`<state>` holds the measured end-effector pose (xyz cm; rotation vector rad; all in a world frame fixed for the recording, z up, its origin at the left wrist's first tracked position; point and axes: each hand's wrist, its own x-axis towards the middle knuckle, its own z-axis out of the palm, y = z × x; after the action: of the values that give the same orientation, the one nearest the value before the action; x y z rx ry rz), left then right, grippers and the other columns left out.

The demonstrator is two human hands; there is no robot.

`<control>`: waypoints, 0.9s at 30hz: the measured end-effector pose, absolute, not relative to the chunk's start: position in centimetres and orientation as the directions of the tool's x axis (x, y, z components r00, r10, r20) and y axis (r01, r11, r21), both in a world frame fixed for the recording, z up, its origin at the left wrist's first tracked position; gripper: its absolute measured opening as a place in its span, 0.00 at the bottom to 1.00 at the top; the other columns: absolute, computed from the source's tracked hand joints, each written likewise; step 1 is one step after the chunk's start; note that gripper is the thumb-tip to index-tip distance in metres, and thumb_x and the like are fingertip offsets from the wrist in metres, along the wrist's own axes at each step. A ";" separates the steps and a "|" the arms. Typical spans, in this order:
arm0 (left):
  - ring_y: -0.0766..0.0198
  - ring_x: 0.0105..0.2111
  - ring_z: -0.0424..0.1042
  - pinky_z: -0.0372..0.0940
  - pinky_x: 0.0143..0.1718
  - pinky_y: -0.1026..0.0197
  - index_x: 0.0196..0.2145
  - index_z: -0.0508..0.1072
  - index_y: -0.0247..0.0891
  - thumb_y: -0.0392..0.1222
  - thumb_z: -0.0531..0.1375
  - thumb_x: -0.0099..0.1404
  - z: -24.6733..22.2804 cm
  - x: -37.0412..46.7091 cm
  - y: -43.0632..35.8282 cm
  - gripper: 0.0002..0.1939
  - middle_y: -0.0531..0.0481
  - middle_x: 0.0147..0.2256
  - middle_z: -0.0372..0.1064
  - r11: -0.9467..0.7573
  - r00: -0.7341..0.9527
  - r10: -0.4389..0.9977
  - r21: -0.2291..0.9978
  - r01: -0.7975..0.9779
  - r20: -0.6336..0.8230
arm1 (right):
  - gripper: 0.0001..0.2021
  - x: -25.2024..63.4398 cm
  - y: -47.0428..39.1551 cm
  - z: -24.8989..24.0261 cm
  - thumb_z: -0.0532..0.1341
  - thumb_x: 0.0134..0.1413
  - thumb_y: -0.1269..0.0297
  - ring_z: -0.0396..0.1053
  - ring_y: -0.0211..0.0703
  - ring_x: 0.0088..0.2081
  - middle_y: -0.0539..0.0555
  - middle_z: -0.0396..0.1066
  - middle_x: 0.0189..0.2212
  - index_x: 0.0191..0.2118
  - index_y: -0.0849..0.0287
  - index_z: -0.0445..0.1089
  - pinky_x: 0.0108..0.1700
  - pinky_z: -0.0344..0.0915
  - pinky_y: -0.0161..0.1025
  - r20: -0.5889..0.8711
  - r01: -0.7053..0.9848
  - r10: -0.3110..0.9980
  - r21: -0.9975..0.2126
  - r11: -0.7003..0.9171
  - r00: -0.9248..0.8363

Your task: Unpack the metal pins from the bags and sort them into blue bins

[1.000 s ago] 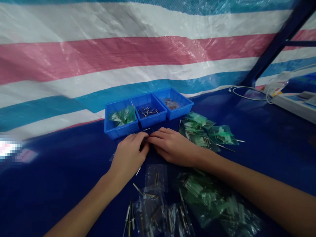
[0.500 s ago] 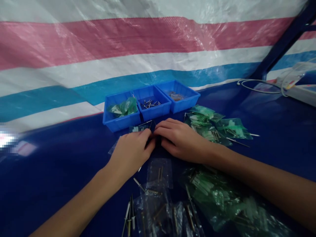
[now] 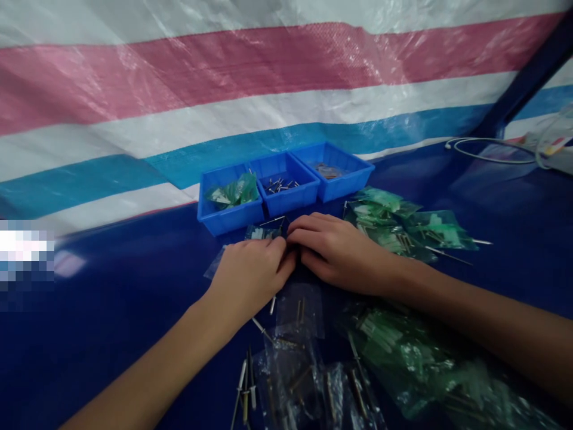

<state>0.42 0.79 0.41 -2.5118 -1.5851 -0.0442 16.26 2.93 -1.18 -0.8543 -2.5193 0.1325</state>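
My left hand (image 3: 250, 267) and my right hand (image 3: 336, 251) meet at the middle of the blue table, fingers bent and fingertips together. What they pinch is hidden behind the fingers. Just beyond my left fingers shows a small plastic bag (image 3: 260, 232) with pale pieces in it, partly covered. Clear plastic (image 3: 215, 264) sticks out left of that hand. A thin metal rivet (image 3: 273, 221) lies past the fingertips. Below the hands is a clear bag (image 3: 299, 310) holding thin brass-coloured pieces.
Three joined blue bins hold green bags (image 3: 235, 192), loose rivets (image 3: 281, 186) and flat clear bags (image 3: 329, 171). Filled green bags (image 3: 385, 215) lie at right, more (image 3: 412, 358) under my right forearm. Loose rivets (image 3: 244, 382) lie near the front. A pale cable (image 3: 487, 152) is at back right.
The whole view has shifted, so everything sits slightly farther right. Both hands stay together at the same spot on the table, with almost no change in their fingers.
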 end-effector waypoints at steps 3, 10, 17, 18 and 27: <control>0.54 0.24 0.72 0.53 0.20 0.62 0.30 0.70 0.37 0.46 0.50 0.64 0.6 0.6 0.7 0.13 0.47 0.22 0.70 -0.380 0.394 0.913 -0.127 0.916 0.107 | 0.09 16.3 2.9 -1.1 0.53 0.51 0.76 0.65 0.48 0.40 0.61 0.69 0.38 0.35 0.65 0.70 0.43 0.63 0.46 0.389 0.557 0.601 -0.233 0.797 -0.698; 0.57 0.25 0.71 0.56 0.22 0.61 0.30 0.69 0.37 0.41 0.51 0.63 0.5 0.5 0.8 0.09 0.50 0.23 0.68 -0.383 0.386 0.915 -0.052 0.922 0.116 | 0.09 16.3 2.9 -1.1 0.53 0.52 0.76 0.66 0.49 0.42 0.62 0.68 0.40 0.35 0.66 0.69 0.43 0.63 0.47 0.408 0.548 0.597 -0.243 0.800 -0.691; 0.57 0.27 0.71 0.58 0.25 0.61 0.39 0.66 0.37 0.33 0.50 0.61 0.4 0.1 0.8 0.09 0.50 0.27 0.69 -0.462 0.446 0.878 0.067 0.884 0.172 | 0.08 16.2 2.8 -1.1 0.53 0.52 0.75 0.66 0.50 0.42 0.63 0.67 0.40 0.36 0.66 0.68 0.43 0.64 0.47 0.410 0.565 0.612 -0.244 0.788 -0.677; 0.58 0.26 0.71 0.57 0.24 0.62 0.39 0.66 0.37 0.33 0.51 0.61 0.4 0.1 0.9 0.09 0.52 0.25 0.68 -0.460 0.436 0.881 0.114 0.881 0.183 | 0.09 16.2 2.8 -1.1 0.53 0.52 0.75 0.66 0.50 0.42 0.62 0.67 0.41 0.36 0.66 0.69 0.43 0.64 0.47 0.405 0.569 0.613 -0.238 0.787 -0.678; 0.71 0.15 0.61 0.54 0.16 0.68 0.33 0.65 0.38 0.36 0.53 0.58 0.3 -1.0 2.0 0.04 0.59 0.19 0.61 -0.237 0.104 0.971 0.790 0.566 0.216 | 0.11 16.1 2.3 -0.7 0.52 0.54 0.75 0.65 0.46 0.40 0.59 0.70 0.39 0.41 0.64 0.69 0.43 0.61 0.44 0.421 0.439 0.487 -0.211 0.873 -0.765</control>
<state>-0.95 2.05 0.34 -2.6525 -2.1282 -1.4326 16.11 2.34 -0.74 -0.6764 -2.5709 0.1369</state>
